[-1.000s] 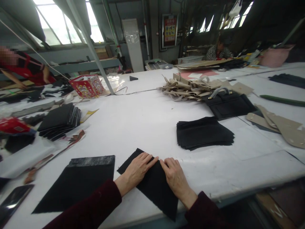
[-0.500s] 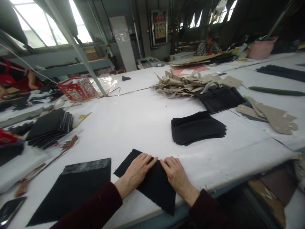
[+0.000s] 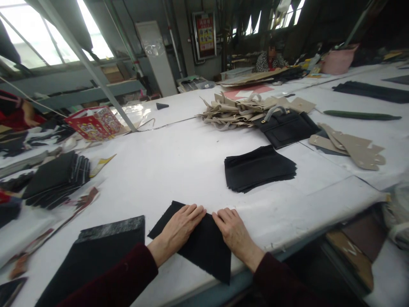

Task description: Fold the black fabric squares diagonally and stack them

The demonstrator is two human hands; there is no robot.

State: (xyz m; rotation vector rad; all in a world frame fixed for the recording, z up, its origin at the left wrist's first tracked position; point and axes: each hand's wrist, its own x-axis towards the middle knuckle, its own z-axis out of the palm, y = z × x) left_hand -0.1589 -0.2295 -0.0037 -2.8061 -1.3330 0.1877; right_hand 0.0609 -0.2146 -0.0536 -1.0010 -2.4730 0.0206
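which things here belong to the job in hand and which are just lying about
In the job: left hand, right hand, black cloth under both; probably the grey-edged cloth beside it and the black stack ahead.

Seemingly lying about: red box, long green thing, pink container.

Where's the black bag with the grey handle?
The black bag lies right of centre in the head view, beside the beige pile, behind the black cloth stack.

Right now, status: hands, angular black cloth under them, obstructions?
Left hand, right hand on cloth, far edge. Near corner overhangs white table. Layered black fabric stack beyond, apart.
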